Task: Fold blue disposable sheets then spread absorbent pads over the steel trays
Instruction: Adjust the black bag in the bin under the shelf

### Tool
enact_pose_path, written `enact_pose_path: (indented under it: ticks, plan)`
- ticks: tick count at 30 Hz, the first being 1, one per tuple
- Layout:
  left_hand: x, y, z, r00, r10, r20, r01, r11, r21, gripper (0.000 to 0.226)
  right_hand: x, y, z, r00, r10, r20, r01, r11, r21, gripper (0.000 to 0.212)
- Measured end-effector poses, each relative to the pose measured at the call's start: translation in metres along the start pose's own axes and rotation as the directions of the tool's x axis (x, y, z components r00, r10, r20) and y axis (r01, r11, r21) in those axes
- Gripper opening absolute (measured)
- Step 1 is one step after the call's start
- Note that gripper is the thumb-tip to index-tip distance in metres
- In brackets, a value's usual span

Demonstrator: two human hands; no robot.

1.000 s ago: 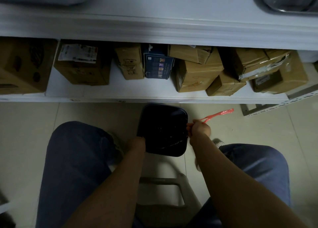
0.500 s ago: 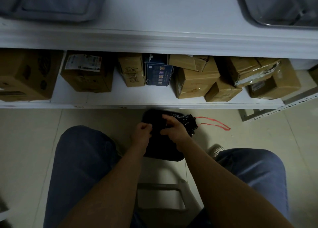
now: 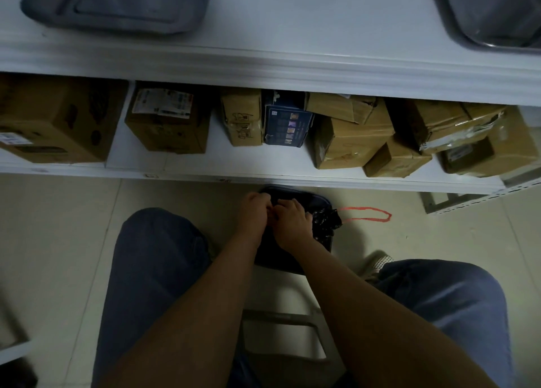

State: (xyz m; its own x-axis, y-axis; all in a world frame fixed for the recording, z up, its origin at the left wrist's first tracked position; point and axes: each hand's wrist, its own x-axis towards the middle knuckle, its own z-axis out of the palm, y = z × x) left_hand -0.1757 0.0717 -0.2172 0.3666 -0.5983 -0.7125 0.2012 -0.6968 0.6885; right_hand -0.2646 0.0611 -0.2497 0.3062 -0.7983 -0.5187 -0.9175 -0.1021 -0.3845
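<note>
Both my hands are down at a small dark bin (image 3: 292, 259) on the floor between my knees. My left hand (image 3: 254, 213) and my right hand (image 3: 292, 216) are pressed together over its top, fingers closed on the black bin bag (image 3: 326, 220), which bunches at the bin's right rim. A red drawstring (image 3: 369, 214) trails from the bag onto the floor. Two steel trays sit on the white table above: one at top left (image 3: 117, 7), one at top right (image 3: 491, 15). No blue sheets or pads are in view.
The white table edge (image 3: 263, 68) runs across the view. Under it, a low shelf (image 3: 187, 165) holds several cardboard boxes (image 3: 348, 141) and a dark blue box (image 3: 288, 124). I sit on a grey stool (image 3: 287, 338); my knees flank the bin.
My right hand let go of the stretched red drawstring, which now lies slack on the floor. Both hands came together over the bin and gathered the black bag.
</note>
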Motion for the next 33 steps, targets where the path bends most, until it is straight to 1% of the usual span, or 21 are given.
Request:
enact_pose_path:
  ticks: [1,2,3,4,5,6,7,8,9,10,12,13,14,16,21,25,28,29,30,32,33]
  plan:
    - [-0.001,0.005,0.000,0.998,-0.054,-0.015,0.052,0.991,-0.123,0.050,-0.001,0.004,0.001,1.000,0.023,0.009,-0.023,0.999,-0.030,0.037]
    - [0.000,0.009,-0.001,0.996,-0.092,-0.017,0.082,0.946,-0.313,0.051,-0.001,0.008,0.000,0.998,0.055,0.013,-0.054,0.997,-0.053,0.036]
    - [0.002,0.013,-0.002,0.994,-0.110,-0.017,0.088,0.866,-0.492,0.042,-0.002,0.012,0.000,0.996,0.090,0.016,-0.089,0.994,-0.059,0.035]
    - [0.005,0.015,-0.002,0.994,-0.108,-0.035,0.067,0.806,-0.587,0.033,-0.003,0.014,-0.001,0.993,0.115,0.022,-0.114,0.992,-0.051,0.035]
    - [0.011,0.015,-0.001,0.993,-0.099,-0.058,0.047,0.812,-0.582,0.028,-0.004,0.014,-0.001,0.992,0.124,0.029,-0.123,0.992,-0.041,0.035]
    - [0.015,0.013,0.001,0.993,-0.069,-0.094,0.021,0.897,-0.441,0.026,-0.004,0.013,-0.001,0.993,0.115,0.035,-0.114,0.993,-0.037,0.034]
    - [0.018,0.011,0.003,0.990,-0.007,-0.144,-0.022,0.980,-0.199,0.024,-0.004,0.012,-0.001,0.995,0.093,0.036,-0.091,0.995,-0.042,0.034]
    - [0.021,0.007,0.006,0.980,0.096,-0.173,-0.088,0.995,0.054,0.020,-0.003,0.010,0.000,0.997,0.064,0.035,-0.063,0.997,-0.054,0.034]
    - [0.022,0.004,0.008,0.971,0.180,-0.155,-0.133,0.952,0.274,0.023,-0.003,0.008,0.000,0.999,0.040,0.037,-0.037,0.997,-0.070,0.035]
    - [0.020,0.000,0.010,0.974,0.207,-0.096,-0.141,0.876,0.461,0.031,-0.003,0.007,0.001,0.999,0.021,0.044,-0.017,0.996,-0.092,0.037]
    - [0.014,-0.006,0.012,0.986,0.142,0.083,-0.157,0.653,0.741,0.037,-0.004,0.007,0.002,0.998,0.011,0.065,-0.001,0.990,-0.142,0.044]
    - [0.013,-0.008,0.011,0.984,0.091,0.152,-0.176,0.562,0.808,0.034,-0.005,0.009,0.002,0.997,0.020,0.071,-0.008,0.986,-0.167,0.045]
    - [0.012,-0.009,0.010,0.978,0.060,0.200,-0.202,0.508,0.837,0.033,-0.006,0.010,0.002,0.997,0.035,0.071,-0.021,0.983,-0.185,0.045]
    - [0.011,-0.009,0.003,0.966,0.056,0.253,-0.250,0.462,0.851,0.037,-0.006,0.016,0.002,0.996,0.075,0.051,-0.064,0.980,-0.190,0.039]
    - [0.011,-0.008,-0.008,0.978,0.107,0.180,-0.209,0.521,0.827,0.035,-0.004,0.022,0.001,0.987,0.153,0.044,-0.145,0.978,-0.153,0.036]
    - [0.014,-0.012,-0.004,0.983,0.084,0.165,-0.184,0.544,0.818,0.034,-0.001,0.021,0.000,0.980,0.190,0.062,-0.180,0.974,-0.134,0.036]
    - [0.018,-0.009,-0.005,0.975,0.066,0.214,-0.211,0.589,0.780,0.031,-0.004,0.030,-0.006,0.982,0.176,0.075,-0.180,0.982,0.055,0.035]
    - [0.019,-0.006,-0.005,0.969,0.066,0.237,-0.226,0.619,0.752,0.028,-0.005,0.035,-0.009,0.982,0.176,0.076,-0.185,0.974,0.134,0.043]
    - [0.019,-0.004,-0.005,0.962,0.071,0.264,-0.245,0.654,0.716,0.024,-0.007,0.039,-0.009,0.978,0.192,0.084,-0.204,0.964,0.173,0.060]
    - [0.017,0.001,-0.005,0.945,0.078,0.317,-0.274,0.716,0.642,0.016,-0.009,0.046,-0.006,0.962,0.243,0.122,-0.258,0.958,0.127,0.097]
    - [0.017,0.003,-0.004,0.938,0.079,0.338,-0.284,0.735,0.616,0.014,-0.010,0.049,-0.002,0.952,0.270,0.143,-0.283,0.955,0.084,0.106]
